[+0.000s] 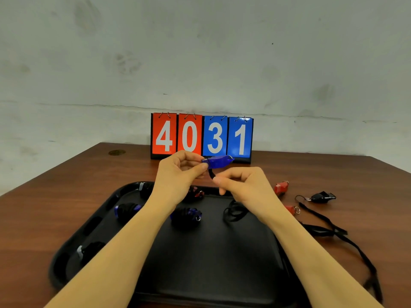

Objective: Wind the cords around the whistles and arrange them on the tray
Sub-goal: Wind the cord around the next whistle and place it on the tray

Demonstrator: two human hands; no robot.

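My left hand [180,172] pinches a blue whistle [217,162] above the far edge of the black tray [213,258], and my right hand [241,184] pinches its black cord [211,174] just below it. The tray lies on a brown wooden table [55,196] and carries several wound whistles. A red whistle [281,187] and a black whistle [322,197] lie on the wood to the right. A scoreboard [202,137] reading 4031 stands against a stained grey wall [200,52].
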